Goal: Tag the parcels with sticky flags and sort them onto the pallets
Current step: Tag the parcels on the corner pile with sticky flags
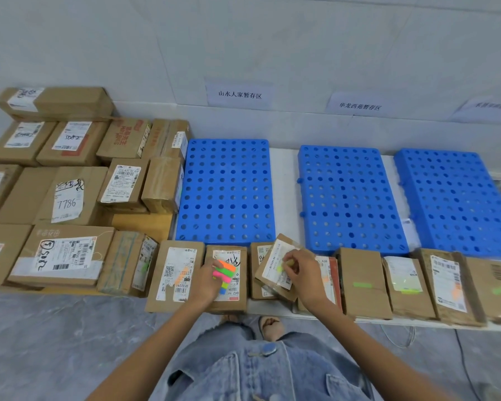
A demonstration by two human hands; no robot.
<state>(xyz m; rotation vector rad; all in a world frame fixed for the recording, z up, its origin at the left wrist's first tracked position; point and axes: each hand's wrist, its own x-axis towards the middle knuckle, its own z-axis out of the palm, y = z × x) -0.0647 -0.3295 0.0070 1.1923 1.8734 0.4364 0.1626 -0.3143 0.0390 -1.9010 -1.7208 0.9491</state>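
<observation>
My left hand [207,280] grips a pad of sticky flags [224,274] in orange, pink, green and blue, over a labelled parcel [227,299]. My right hand [302,274] pinches a yellow flag [281,267] against the label of a small tilted parcel [275,266], which leans on other parcels in the front row. That row of several cardboard parcels [362,282] runs along the near edge; some carry green or orange flags. Three blue perforated pallets [226,189], [349,198], [451,201] lie behind the row with nothing on them.
A big stack of brown cartons [67,195] fills the left side. Paper signs [239,94] hang on the white wall above the pallets. A grey floor lies below, and a cable [463,360] trails at the right. My denim clothing shows at the bottom.
</observation>
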